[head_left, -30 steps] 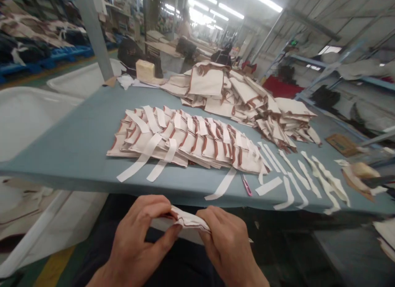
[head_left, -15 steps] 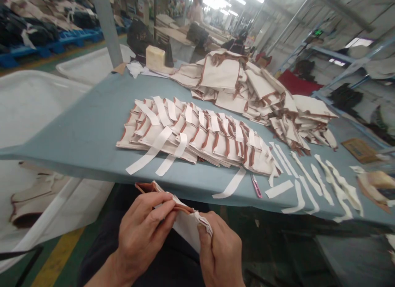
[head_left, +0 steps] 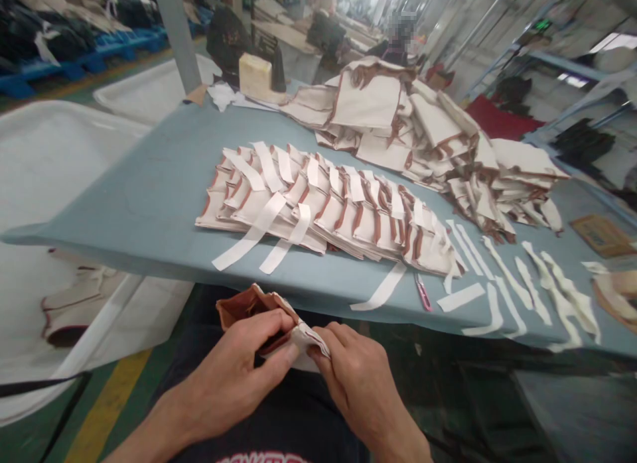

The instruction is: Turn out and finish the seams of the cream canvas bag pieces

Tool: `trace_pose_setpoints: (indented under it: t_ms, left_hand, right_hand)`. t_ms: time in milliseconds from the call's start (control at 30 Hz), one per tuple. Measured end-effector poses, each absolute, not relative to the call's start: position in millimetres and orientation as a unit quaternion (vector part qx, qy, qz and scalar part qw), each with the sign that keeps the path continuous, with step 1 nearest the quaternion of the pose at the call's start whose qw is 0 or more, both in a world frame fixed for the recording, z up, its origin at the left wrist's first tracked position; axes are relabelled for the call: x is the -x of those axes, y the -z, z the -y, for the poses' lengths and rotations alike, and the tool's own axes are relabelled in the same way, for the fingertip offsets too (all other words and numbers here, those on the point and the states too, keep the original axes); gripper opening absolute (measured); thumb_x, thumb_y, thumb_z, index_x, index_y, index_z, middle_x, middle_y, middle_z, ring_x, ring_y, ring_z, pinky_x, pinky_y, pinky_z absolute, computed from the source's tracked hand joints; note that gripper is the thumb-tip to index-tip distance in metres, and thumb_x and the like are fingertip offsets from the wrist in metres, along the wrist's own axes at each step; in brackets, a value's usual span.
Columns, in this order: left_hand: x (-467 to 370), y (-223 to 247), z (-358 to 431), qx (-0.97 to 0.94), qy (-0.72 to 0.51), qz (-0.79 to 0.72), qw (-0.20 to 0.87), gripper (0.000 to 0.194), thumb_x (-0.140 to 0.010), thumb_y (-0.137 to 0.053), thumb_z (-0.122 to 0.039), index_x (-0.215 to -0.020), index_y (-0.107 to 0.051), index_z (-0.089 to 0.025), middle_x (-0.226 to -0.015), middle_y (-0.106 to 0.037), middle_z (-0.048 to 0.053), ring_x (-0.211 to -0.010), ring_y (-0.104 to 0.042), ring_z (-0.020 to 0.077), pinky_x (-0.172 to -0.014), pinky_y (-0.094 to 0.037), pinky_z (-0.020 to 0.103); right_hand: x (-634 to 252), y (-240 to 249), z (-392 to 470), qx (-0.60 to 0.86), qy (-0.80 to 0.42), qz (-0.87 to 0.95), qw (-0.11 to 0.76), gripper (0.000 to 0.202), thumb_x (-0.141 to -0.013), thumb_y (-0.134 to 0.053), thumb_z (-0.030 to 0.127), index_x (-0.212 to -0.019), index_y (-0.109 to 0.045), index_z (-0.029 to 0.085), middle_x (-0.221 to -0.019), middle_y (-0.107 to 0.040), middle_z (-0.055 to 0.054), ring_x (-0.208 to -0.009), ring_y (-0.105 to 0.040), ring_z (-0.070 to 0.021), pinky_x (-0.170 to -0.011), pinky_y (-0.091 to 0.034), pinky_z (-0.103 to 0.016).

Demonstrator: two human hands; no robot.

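Note:
A cream fabric piece with brown edging (head_left: 239, 307) is held over my lap, below the table's front edge. My left hand (head_left: 243, 367) grips its edge, with the fingers reaching into the fold and the thumb on the near side. At the piece's right end my right hand (head_left: 348, 363) pinches the layered cream edge, close beside my left thumb. The piece gapes open at its left end, showing a brown inside. Just beyond, a row of overlapping cream pieces with brown edges (head_left: 323, 214) lies on the blue-green table (head_left: 134, 184), with white strips (head_left: 251, 234) across it.
A pink cutter (head_left: 423, 292) lies near the table's front edge, beside loose white strips (head_left: 507, 274). Behind the row rises a heap of cream pieces (head_left: 368, 105). A yellowish block (head_left: 255, 75) stands at the back. White bins (head_left: 44, 158) are at the left.
The held piece now gapes wider at its left end. My left fingers have moved right and into its fold, nearer my right hand. The view has shifted slightly.

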State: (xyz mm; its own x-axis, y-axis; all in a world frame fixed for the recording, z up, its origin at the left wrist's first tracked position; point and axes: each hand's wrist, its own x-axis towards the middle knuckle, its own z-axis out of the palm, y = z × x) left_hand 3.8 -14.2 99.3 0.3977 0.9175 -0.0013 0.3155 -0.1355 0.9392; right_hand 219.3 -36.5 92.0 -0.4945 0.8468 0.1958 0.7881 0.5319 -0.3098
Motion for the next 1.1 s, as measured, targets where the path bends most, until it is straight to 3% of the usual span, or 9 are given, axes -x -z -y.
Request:
trace_pose_setpoints:
  t_ms: [100,233,333,433,567,700,800,933,1100]
  left_hand:
    - [-4,-112,20,-0.666,-0.299,-0.484,0.482,0.029,-0.103,-0.051,-0.034,-0.089,-0.074,-0.023,-0.090,-0.079,0.001,-0.086,-0.074,0.0209,-0.074,-0.054,0.027]
    - [1,-115,28,-0.666,-0.305,-0.511,0.450,0.023,-0.102,-0.054,-0.029,-0.089,-0.072,-0.024,-0.086,-0.078,-0.001,-0.080,-0.071,0.0188,-0.075,-0.052,0.027]
    - [7,-116,29,-0.657,-0.305,-0.499,0.476,0.020,-0.102,-0.055,-0.026,-0.090,-0.071,-0.023,-0.088,-0.078,-0.001,-0.080,-0.072,0.0178,-0.074,-0.054,0.025]
    - [10,-119,27,-0.647,-0.305,-0.482,0.507,0.018,-0.100,-0.056,-0.024,-0.091,-0.072,-0.023,-0.089,-0.078,-0.001,-0.082,-0.074,0.0177,-0.076,-0.057,0.024]
    - [12,-120,25,-0.657,-0.328,-0.476,0.485,0.017,-0.098,-0.058,-0.023,-0.091,-0.073,-0.024,-0.087,-0.078,-0.001,-0.082,-0.075,0.0184,-0.075,-0.059,0.025]
    - [12,-118,23,-0.650,-0.323,-0.486,0.486,0.018,-0.099,-0.064,-0.029,-0.085,-0.075,-0.023,-0.078,-0.077,-0.001,-0.072,-0.072,0.0176,-0.066,-0.058,0.024]
    - [12,-115,21,-0.648,-0.335,-0.490,0.477,0.019,-0.098,-0.065,-0.026,-0.084,-0.078,-0.024,-0.079,-0.079,-0.002,-0.073,-0.073,0.0162,-0.068,-0.058,0.021]
    - [14,-107,19,-0.627,-0.346,-0.459,0.526,0.020,-0.101,-0.066,-0.027,-0.088,-0.082,-0.026,-0.086,-0.082,-0.002,-0.080,-0.076,0.0156,-0.073,-0.060,0.019]
    - [17,-95,17,-0.593,-0.343,-0.418,0.597,0.020,-0.101,-0.070,-0.029,-0.088,-0.085,-0.025,-0.082,-0.082,-0.001,-0.074,-0.074,0.0154,-0.067,-0.058,0.019]
  right_hand:
    - [-215,-94,40,0.464,-0.074,0.871,0.140,0.019,-0.114,-0.055,0.021,-0.099,-0.066,0.022,-0.084,-0.072,-0.002,-0.071,-0.070,-0.0220,-0.063,-0.041,-0.035]
    - [-206,-103,42,0.462,-0.053,0.871,0.157,0.004,-0.108,-0.065,0.018,-0.105,-0.067,0.021,-0.084,-0.073,-0.002,-0.070,-0.069,-0.0230,-0.061,-0.042,-0.036]
    - [-203,-110,38,0.457,-0.087,0.852,0.241,0.006,-0.111,-0.061,0.023,-0.113,-0.066,0.020,-0.089,-0.076,-0.003,-0.074,-0.072,-0.0218,-0.065,-0.046,-0.034]
    - [-198,-107,35,0.437,-0.144,0.816,0.350,0.011,-0.112,-0.060,0.028,-0.103,-0.063,0.022,-0.084,-0.074,-0.001,-0.070,-0.070,-0.0173,-0.065,-0.048,-0.029]
    - [-188,-97,38,0.425,-0.177,0.788,0.410,0.012,-0.106,-0.058,0.017,-0.095,-0.059,0.023,-0.073,-0.067,0.003,-0.058,-0.062,-0.0129,-0.058,-0.042,-0.025]
    - [-180,-92,44,0.451,-0.136,0.791,0.389,0.018,-0.100,-0.052,0.009,-0.092,-0.059,0.023,-0.071,-0.066,0.002,-0.057,-0.061,-0.0130,-0.058,-0.041,-0.026]
    - [-179,-90,47,0.470,-0.139,0.787,0.375,0.018,-0.099,-0.052,0.009,-0.090,-0.061,0.023,-0.073,-0.068,0.001,-0.060,-0.064,-0.0135,-0.060,-0.041,-0.027]
    - [-180,-89,51,0.523,-0.291,0.716,0.360,0.011,-0.093,-0.059,0.014,-0.087,-0.064,0.022,-0.071,-0.066,0.004,-0.055,-0.058,-0.0113,-0.054,-0.038,-0.024]
    - [-181,-93,55,0.545,-0.453,0.620,0.338,0.004,-0.089,-0.062,0.019,-0.087,-0.063,0.022,-0.068,-0.060,0.006,-0.053,-0.052,-0.0104,-0.051,-0.038,-0.022]
